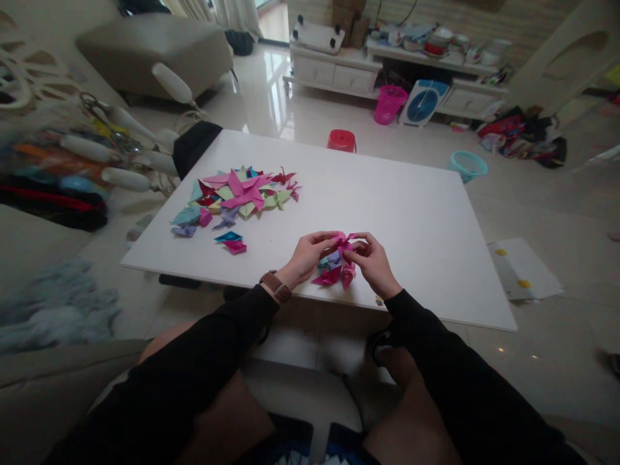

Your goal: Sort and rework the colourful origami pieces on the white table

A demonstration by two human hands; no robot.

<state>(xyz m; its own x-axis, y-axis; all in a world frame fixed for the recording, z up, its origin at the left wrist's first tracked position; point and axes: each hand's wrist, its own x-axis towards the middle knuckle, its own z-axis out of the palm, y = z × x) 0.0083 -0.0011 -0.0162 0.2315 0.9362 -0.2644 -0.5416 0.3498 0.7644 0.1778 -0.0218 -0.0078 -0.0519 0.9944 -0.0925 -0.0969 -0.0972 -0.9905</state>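
Between both hands, a little above the white table (pixel 416 239), is a pink folded paper piece (pixel 343 243). My left hand (pixel 310 253) pinches its left side, and my right hand (pixel 372 261) grips its right side with thumb and fingers. Its exact shape is partly covered by the fingers. Just below the hands lies a small cluster of folded paper pieces (pixel 329 276) in pink, purple and teal. Farther left on the table is a large colourful pile of origami (pixel 242 190), with a big pink pinwheel shape on top. A blue and a pink folded piece (pixel 234 247) lie in front of that pile.
A black object (pixel 196 148) hangs at the table's back left corner, near a white lamp (pixel 130 148). Beyond the table stand a red stool (pixel 341 140), a pink bin (pixel 390 104), a blue fan (pixel 425 102) and a turquoise basket (pixel 467 166).
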